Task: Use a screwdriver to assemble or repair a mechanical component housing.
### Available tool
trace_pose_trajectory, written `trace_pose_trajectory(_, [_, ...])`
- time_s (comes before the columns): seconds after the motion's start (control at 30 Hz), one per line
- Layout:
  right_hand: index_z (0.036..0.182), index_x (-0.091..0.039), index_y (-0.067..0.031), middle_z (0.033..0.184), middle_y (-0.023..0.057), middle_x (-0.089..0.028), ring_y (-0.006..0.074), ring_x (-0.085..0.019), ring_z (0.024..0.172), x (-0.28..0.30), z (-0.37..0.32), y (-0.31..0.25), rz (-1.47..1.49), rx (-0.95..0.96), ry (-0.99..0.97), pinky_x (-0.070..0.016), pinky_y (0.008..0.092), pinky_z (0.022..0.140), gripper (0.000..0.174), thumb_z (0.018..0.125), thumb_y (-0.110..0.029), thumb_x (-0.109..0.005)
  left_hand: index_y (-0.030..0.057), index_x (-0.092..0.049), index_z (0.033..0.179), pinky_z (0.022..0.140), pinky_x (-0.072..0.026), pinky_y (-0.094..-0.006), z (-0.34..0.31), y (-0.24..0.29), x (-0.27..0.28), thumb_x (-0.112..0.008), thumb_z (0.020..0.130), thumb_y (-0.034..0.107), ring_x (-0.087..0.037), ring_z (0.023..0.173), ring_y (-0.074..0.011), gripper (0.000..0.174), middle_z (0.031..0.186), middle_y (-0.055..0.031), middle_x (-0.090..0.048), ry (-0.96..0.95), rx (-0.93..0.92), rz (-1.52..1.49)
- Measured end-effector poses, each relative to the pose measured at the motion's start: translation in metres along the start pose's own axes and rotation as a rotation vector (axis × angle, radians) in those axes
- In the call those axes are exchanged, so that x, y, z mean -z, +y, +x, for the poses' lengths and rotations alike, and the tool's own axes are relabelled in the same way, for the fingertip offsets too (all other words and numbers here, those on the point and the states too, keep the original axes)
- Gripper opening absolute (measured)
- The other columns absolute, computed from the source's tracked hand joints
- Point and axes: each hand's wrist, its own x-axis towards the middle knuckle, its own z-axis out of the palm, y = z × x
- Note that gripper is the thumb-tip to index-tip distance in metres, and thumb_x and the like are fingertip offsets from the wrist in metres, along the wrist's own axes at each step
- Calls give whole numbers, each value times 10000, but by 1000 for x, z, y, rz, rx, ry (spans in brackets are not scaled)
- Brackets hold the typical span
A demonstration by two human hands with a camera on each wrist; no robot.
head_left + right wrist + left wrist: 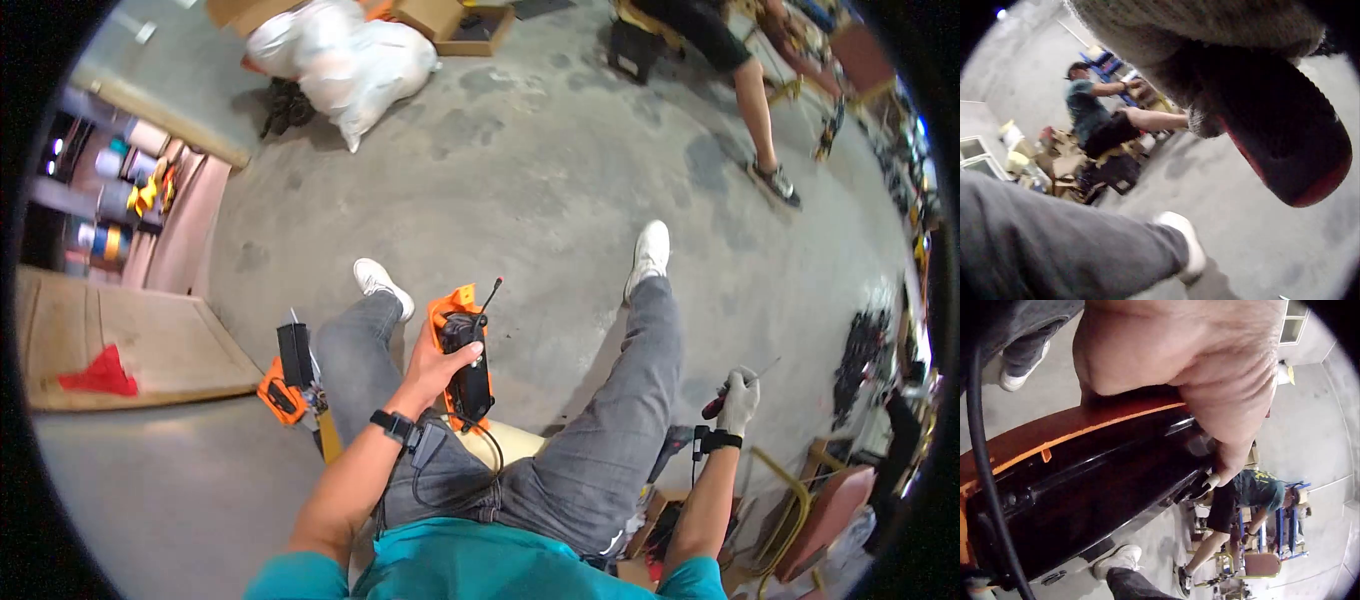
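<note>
My bare left hand [432, 370] grips an orange-and-black device [472, 388] between my thighs, thumb across its black top. In the left wrist view, the hand [1204, 356] holds the orange edge above a long glossy black casing [1085, 494]. A thin black lead [487, 303] with a red tip sticks up from the device's far end. Out to the right, my gloved right hand [740, 402] holds a screwdriver [714, 406], its thin shaft pointing forward and away from the device. Its black-and-red handle [1285, 137] fills the upper right of the right wrist view.
Another orange-and-black unit [283, 392] stands beside my left leg. At left is a wooden panel [150, 335] with a red cloth [102, 374]. White bags [345, 75] lie ahead; a person [755, 110] sits ahead right. A chair [838, 515] stands behind my right arm.
</note>
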Motion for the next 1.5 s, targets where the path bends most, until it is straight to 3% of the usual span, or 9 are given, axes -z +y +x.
trace_pose_trajectory(0.2, [1091, -639, -35, 825, 15, -601, 103, -587, 677, -44, -148, -249, 79, 470, -218, -511, 258, 624, 111, 1001, -98, -658, -3, -501, 1318, 954, -556, -344, -11, -1, 10, -901, 852, 245, -658, 1075, -170, 662, 1160, -81, -652, -15, -233, 7])
trace_pose_trajectory(0.33, [1115, -645, -19, 917, 30, -643, 101, -613, 697, -104, -279, -316, 10, 665, -573, -492, 242, 588, 139, 982, -43, -672, -37, -505, 1256, 948, -542, -368, 3, -8, 15, -911, 802, 404, -672, 1062, -226, 752, 1139, -144, -665, -62, -289, 87])
trace_pose_trajectory(0.4, [1136, -645, -11, 953, 54, -675, 85, -633, 722, -152, -336, -310, -124, 575, -820, -485, 239, 571, 161, 979, -24, -678, -50, -510, 1249, 963, -536, -379, -8, -4, 8, -915, 781, 392, -679, 1065, -261, 760, 1136, -180, -678, 25, -329, 227])
trace_pose_trajectory(0.53, [1187, -628, 14, 1015, 91, -731, 129, -721, 837, -210, -340, -235, -163, 860, -991, -584, 279, 725, 280, 926, 33, -726, -47, -507, 1286, 989, -533, -412, -2, -4, 15, -916, 761, 386, -691, 1122, -325, 794, 1190, -217, -693, 75, -283, 123])
trace_pose_trajectory(0.67, [1289, -580, -17, 966, 147, -755, 243, -769, 868, -217, -347, -234, -449, 1009, -928, -601, 340, 784, 434, 897, 37, -758, 14, -420, 1481, 1041, -523, -455, -3, -5, 17, -907, 748, 411, -657, 1232, -380, 965, 1333, -230, -645, 57, -274, 227])
trace_pose_trajectory(0.97, [1192, -621, -30, 936, 142, -734, 255, -750, 840, -225, -333, -242, -505, 1086, -887, -577, 350, 749, 318, 918, -20, -781, 176, -303, 1614, 1066, -511, -505, -1, -1, 5, -898, 715, 342, -593, 1301, -474, 1091, 1482, -247, -536, -34, -336, 301])
trace_pose_trajectory(1.17, [1186, -619, -49, 923, 164, -725, 320, -745, 854, -225, -333, -241, -504, 1148, -870, -572, 395, 738, 333, 901, -37, -793, 103, -335, 1597, 1112, -481, -448, 0, -1, 1, -944, 700, 308, -592, 1332, -381, 1103, 1429, -214, -587, -49, -323, 279])
trace_pose_trajectory(1.3, [1186, -620, -49, 949, 161, -741, 328, -760, 895, -223, -334, -245, -532, 1149, -894, -581, 402, 752, 340, 897, -46, -799, 166, -340, 1592, 1079, -504, -509, 1, -3, 2, -901, 706, 347, -578, 1319, -462, 1065, 1472, -244, -549, -63, -335, 284])
trace_pose_trajectory(1.5, [1180, -627, -40, 975, 157, -756, 320, -770, 919, -223, -333, -249, -611, 1081, -924, -595, 392, 794, 323, 900, -40, -789, 98, -399, 1548, 1103, -489, -436, 1, -3, 2, -956, 697, 251, -598, 1311, -329, 1029, 1411, -169, -587, -73, -340, 258])
